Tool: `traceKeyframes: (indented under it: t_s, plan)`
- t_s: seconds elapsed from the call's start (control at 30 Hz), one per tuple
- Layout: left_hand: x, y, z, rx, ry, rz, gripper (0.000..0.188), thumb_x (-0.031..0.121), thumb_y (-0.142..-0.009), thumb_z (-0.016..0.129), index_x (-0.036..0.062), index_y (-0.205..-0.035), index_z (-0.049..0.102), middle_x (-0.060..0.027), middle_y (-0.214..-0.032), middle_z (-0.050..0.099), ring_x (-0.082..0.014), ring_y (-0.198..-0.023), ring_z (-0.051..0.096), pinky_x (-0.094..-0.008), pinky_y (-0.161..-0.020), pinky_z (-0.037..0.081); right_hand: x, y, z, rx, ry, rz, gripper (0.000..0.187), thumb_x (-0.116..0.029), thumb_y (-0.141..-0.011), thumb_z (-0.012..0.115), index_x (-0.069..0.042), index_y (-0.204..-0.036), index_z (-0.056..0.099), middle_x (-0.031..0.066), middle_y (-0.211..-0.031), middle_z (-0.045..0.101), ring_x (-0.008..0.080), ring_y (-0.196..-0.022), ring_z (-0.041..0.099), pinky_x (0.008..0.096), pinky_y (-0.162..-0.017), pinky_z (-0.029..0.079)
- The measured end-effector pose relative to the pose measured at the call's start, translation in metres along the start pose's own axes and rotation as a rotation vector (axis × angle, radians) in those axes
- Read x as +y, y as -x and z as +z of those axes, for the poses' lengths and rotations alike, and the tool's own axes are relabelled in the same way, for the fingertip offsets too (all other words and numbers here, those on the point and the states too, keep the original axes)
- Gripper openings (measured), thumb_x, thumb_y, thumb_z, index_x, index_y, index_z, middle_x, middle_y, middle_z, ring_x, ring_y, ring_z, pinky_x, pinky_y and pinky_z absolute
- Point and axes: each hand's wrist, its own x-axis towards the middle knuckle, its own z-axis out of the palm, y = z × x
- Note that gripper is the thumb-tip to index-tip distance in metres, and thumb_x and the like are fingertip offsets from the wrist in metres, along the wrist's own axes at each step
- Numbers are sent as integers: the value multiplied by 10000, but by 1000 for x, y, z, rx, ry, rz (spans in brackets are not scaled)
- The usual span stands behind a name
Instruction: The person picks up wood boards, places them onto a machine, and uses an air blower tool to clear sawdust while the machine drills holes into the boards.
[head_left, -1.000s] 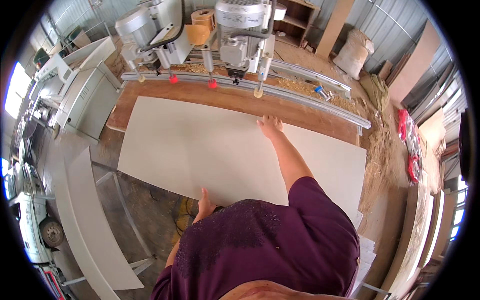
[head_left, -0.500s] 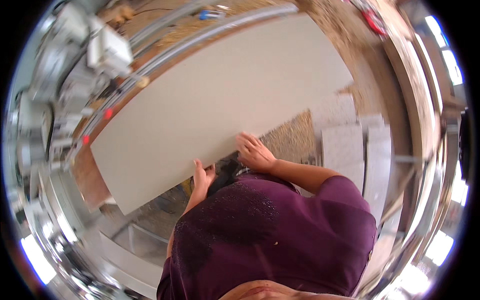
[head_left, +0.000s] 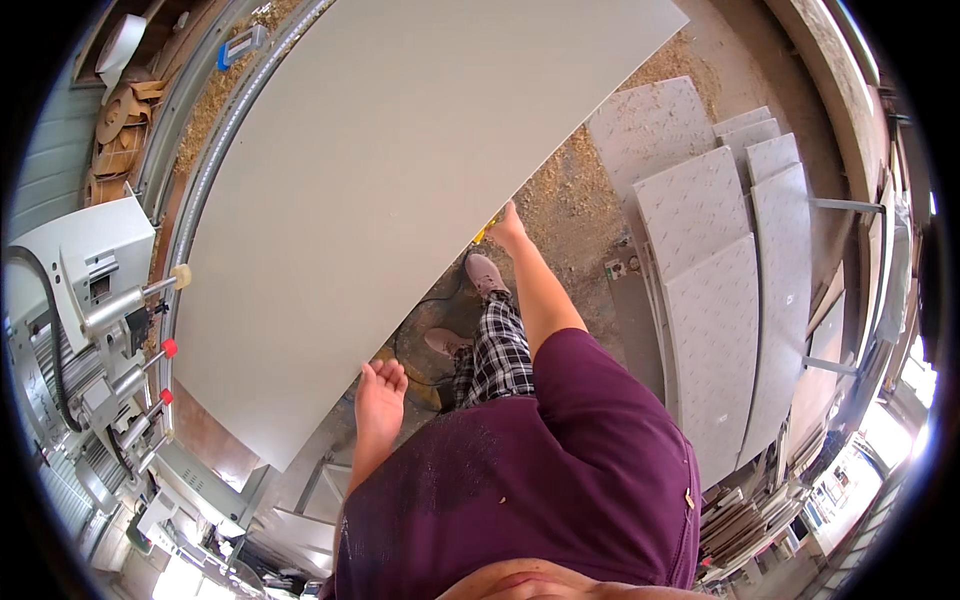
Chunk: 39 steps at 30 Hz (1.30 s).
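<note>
1. Head view, and there it was: a big pale panel (head_left: 400, 180) sprawled from the far right down to the near left, its near-left part over a brown tabletop (head_left: 212, 435).
2. Over to the left hand (head_left: 380, 402)! It was open, palm up, fingers loosely bent, right by the panel's near edge; whether the thumb touched that edge, you couldn't tell.
3. And the right hand (head_left: 509, 228), arm stretched out, was farther along the same edge, just beside something small and yellow (head_left: 483, 236). Its fingers were partly hidden there, so whether they gripped anything couldn't be told.
4. On the left, a machine (head_left: 80, 235) with a white housing pointed its rods toward the panel, two of them with red tips (head_left: 168, 348). A metal rail (head_left: 238, 112) ran along the panel's left side, with a blue-ended cylinder (head_left: 243, 46) beyond it on the far left.
5. Out on the right, overlapping grey boards (head_left: 700, 300) stood well apart from the left hand. Wood shavings (head_left: 565, 190) littered the floor between the boards and the panel, and two pinkish shoes (head_left: 486, 275) showed below checked trousers (head_left: 503, 345).
</note>
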Motion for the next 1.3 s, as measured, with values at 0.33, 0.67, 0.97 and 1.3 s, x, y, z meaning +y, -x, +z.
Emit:
traceKeyframes:
  t_s: [0.33,0.67,0.97,1.3]
  plan:
    - [-25,77,-31,117,-954,6,268,250,-953,494,2,-1051,525,-110,-951,640,-166,-874,612,-314,-793,480,-46,67,-34,-243,-547,248,260,-212,-775,714,9,-868,614,83,-790,624,159,-649,623,283,-577,549]
    - [-14,103,-82,3,-836,454,212,183,-949,515,-20,-1004,549,-98,-906,654,-142,-866,635,-280,-781,491,-44,56,-22,-57,-409,199,311,-210,-771,737,39,-758,553,106,-674,575,174,-491,588,281,-357,460]
    - [-24,150,-154,197,-924,421,248,247,-926,537,12,-980,593,-96,-912,658,-169,-880,634,-305,-761,482,-79,49,-14,23,-200,288,347,-191,-788,724,30,-1004,568,152,-935,619,281,-737,651,347,-551,583]
    - [-55,159,-163,174,-958,211,296,299,-931,531,19,-1002,595,-88,-912,655,-167,-868,632,-302,-755,489,0,77,-17,-332,-448,130,214,-128,-849,650,-10,-1015,584,90,-885,605,206,-727,627,348,-630,580]
